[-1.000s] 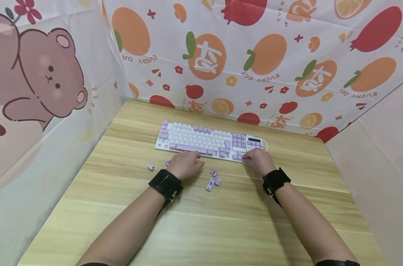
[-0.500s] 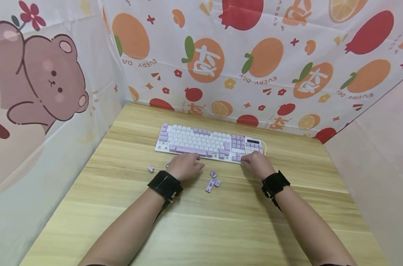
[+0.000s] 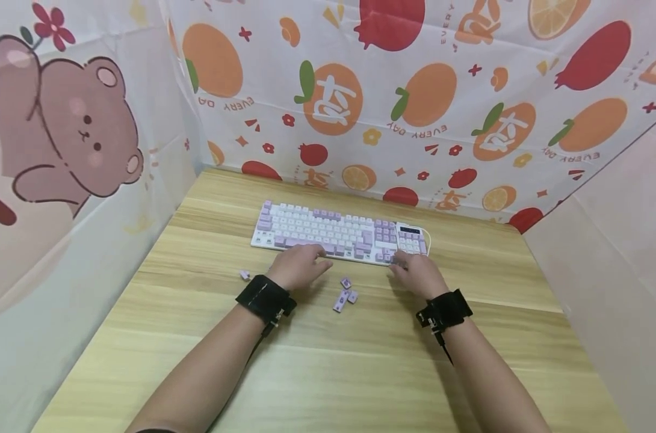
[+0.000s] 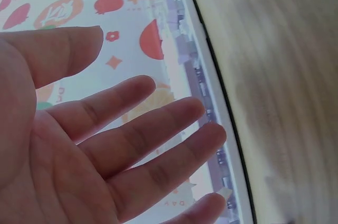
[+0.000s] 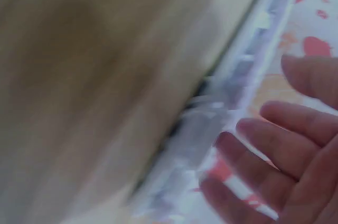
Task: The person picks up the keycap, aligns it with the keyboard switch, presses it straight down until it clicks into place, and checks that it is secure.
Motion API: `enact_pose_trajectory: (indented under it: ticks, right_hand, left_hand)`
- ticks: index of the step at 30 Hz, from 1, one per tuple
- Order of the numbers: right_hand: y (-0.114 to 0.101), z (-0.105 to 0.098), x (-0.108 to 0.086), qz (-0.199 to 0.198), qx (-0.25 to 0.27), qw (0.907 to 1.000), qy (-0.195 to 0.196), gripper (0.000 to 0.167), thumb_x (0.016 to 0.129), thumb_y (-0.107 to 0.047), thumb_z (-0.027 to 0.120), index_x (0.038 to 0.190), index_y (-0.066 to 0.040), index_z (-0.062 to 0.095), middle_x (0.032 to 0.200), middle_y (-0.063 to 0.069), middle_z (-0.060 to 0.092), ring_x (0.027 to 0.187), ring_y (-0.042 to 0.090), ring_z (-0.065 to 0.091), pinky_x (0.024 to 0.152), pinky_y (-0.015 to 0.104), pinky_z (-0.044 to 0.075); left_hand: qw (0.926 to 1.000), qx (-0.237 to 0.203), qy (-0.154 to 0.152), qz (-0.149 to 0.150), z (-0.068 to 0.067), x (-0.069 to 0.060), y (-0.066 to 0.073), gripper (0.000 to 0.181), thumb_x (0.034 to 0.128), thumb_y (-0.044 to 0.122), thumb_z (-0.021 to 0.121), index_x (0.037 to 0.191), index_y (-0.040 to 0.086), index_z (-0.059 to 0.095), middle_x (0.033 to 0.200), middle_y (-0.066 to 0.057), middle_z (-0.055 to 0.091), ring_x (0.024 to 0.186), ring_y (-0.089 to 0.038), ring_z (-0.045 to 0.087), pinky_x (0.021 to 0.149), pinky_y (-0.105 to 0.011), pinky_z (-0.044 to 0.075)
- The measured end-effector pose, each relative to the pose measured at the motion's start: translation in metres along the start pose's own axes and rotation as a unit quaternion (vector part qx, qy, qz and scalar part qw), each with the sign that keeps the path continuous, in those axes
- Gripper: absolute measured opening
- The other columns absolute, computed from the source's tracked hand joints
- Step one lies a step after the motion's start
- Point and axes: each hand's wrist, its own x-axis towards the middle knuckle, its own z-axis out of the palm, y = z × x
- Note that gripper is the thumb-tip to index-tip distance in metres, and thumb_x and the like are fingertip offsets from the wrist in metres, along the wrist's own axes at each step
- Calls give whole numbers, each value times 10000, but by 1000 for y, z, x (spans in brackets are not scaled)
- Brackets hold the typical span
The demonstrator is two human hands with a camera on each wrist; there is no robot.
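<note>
A white and lilac keyboard (image 3: 317, 231) lies at the back of the wooden table in the head view. My left hand (image 3: 297, 266) hovers at its front edge by the space bar; in the left wrist view its fingers (image 4: 158, 145) are extended and hold nothing. At the keyboard's right end is my right hand (image 3: 417, 273), near the lower keys. Its thumb and fingers (image 5: 264, 166) are apart with nothing between them in the right wrist view. Between the hands lie a long lilac keycap (image 3: 340, 301) and two small keycaps (image 3: 346, 282).
Another small keycap (image 3: 244, 275) sits left of the left hand. A white cable (image 3: 428, 237) curves off the keyboard's right end. A fruit-print cloth (image 3: 333, 144) hangs behind the table, and a bear-print cloth (image 3: 84, 132) on the left.
My right hand's fingers, earlier bunched at the keyboard's lower right, have spread apart, and the hand has turned slightly. My left hand has shifted only a little.
</note>
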Motion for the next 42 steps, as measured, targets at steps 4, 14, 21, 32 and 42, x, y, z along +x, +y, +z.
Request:
enact_pose_trajectory:
  ticks: [4,14,21,32,42]
  right_hand:
    - [-30,1,-2,-128,53,9990,419,237,931,-238,672,1110,-99,738,1063,90,740,997,264,693,877,437,546]
    - [-93,26,14,-285,513,9898,-1300,280,915,-427,670,1000,-166,726,800,-66,629,666,110,558,607,293,462]
    - [-98,38,26,-236,371,9882,-1469,217,852,-351,760,935,-154,720,745,-43,636,628,117,549,569,281,442]
    - [-99,29,29,-38,2305,9683,-958,176,868,-148,657,1004,-111,762,873,16,723,737,149,661,666,279,542]
    - [-128,-25,8,-321,5857,8099,4,299,873,-26,714,1150,72,661,1108,130,704,885,195,720,832,390,586]
  left_hand:
    - [9999,-48,26,101,-3,0,1,420,958,435,586,1193,99,677,1173,-103,703,1046,-282,667,885,-464,533]
    - [9995,-301,-15,14,-9,-2,5,394,961,419,591,1204,119,673,1131,-84,713,1006,-255,676,831,-433,548]
    - [9993,-353,-13,91,-12,-4,7,389,964,415,589,1204,120,671,1104,-73,721,978,-239,683,804,-403,548]
    - [9958,-756,280,426,-23,-13,13,334,973,405,585,1153,145,690,1076,-33,731,1002,-212,683,829,-405,549]
    - [9683,-1800,961,1439,-50,-32,40,326,906,299,719,1213,208,655,1162,66,682,995,-98,650,834,-372,567]
